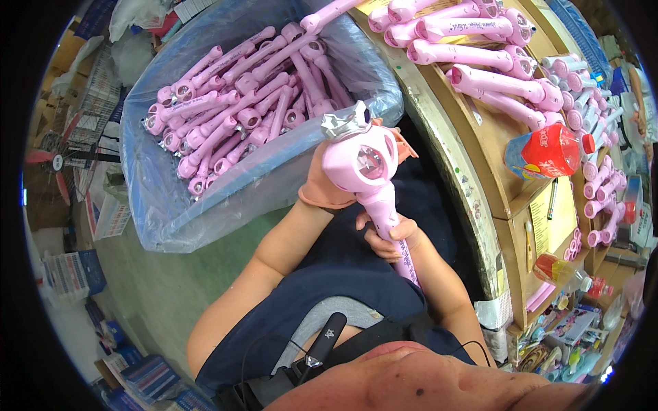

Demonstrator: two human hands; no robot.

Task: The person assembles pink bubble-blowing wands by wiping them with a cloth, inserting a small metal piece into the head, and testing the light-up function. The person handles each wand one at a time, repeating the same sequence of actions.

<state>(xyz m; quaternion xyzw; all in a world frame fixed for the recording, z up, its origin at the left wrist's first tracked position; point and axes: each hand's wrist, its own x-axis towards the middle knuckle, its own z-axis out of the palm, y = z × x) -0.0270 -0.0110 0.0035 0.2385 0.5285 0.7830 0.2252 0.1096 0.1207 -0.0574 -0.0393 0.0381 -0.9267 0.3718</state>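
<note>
A pink toy wand (375,196) is held up in front of my body, tilted, with its round head upward. A silver crown-shaped piece (346,123) tops the head, and a clear faceted gem shows in the round opening. My left hand (321,179), in what looks like a thin skin-toned glove, cups the head from behind; its fingertips show past the far side. Around the handle just below the head, my right hand (392,238) is closed. The handle's lower end runs down against my right forearm.
A large bin lined with blue plastic (199,226) holds many similar wands (233,103) at the left. On the bench (483,185) to the right lie more pink wands (473,58), a red-labelled bottle (541,152), a pen (552,198) and yellow paper (563,222). A fan (56,162) stands far left.
</note>
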